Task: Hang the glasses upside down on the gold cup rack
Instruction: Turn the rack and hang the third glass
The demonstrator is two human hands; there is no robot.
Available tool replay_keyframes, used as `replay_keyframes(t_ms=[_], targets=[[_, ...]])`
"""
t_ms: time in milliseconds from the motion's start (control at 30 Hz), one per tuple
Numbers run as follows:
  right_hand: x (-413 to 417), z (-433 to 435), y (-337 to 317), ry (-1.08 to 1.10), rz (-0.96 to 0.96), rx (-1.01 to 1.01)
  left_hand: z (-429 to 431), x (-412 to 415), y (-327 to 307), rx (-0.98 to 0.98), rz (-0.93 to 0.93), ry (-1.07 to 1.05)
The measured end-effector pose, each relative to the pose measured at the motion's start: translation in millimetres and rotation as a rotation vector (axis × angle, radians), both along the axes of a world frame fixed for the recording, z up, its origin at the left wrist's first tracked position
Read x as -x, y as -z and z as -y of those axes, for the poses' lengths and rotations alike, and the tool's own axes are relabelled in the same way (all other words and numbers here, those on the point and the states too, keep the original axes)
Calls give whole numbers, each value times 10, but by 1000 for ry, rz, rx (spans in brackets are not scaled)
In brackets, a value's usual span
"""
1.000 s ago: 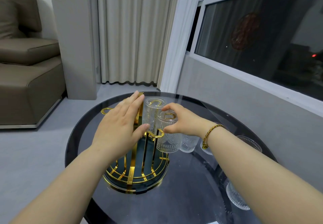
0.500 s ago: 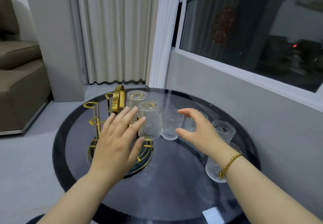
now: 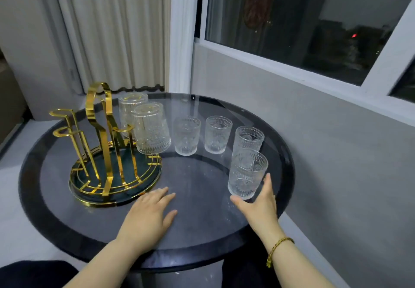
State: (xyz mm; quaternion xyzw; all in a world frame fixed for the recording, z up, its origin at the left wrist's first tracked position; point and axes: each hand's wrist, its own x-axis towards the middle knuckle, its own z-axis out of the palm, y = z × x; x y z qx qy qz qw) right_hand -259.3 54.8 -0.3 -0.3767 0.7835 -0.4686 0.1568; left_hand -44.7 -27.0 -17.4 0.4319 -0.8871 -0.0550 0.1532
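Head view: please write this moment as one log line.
rack: two glasses hung upside down | table: four glasses upright | right hand: open around nearest glass | left hand: flat, empty

I see round dark glass table (image 3: 202, 227) | gold cup rack (image 3: 112, 171) left of my grip | four upright glasses (image 3: 186, 135) beyond it

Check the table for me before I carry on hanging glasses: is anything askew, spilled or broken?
Nothing looks spilled or broken. The front hung glass leans outward on the gold rack, as its angled prong makes it. Four glasses stand upright on the table; the right hand reaches the nearest one.
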Motion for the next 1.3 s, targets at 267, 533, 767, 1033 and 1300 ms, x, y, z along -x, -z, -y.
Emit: replay_keyframes(t_ms=[267, 533, 767, 1033, 1300], targets=[[20, 237, 38, 126, -50, -80, 4, 6, 19, -17, -2, 5], [70, 184, 41, 15, 83, 87, -37, -56, -61, -59, -118, 8], [56, 189, -449, -348, 37, 153, -115, -372, -850, 248, -450, 102], [-289, 406, -1273, -634, -98, 123, 323, -826, -1547, 388, -561, -86], [-777, 741, -1796, -798, -251, 149, 774, -963, -1657, 69, -553, 5]])
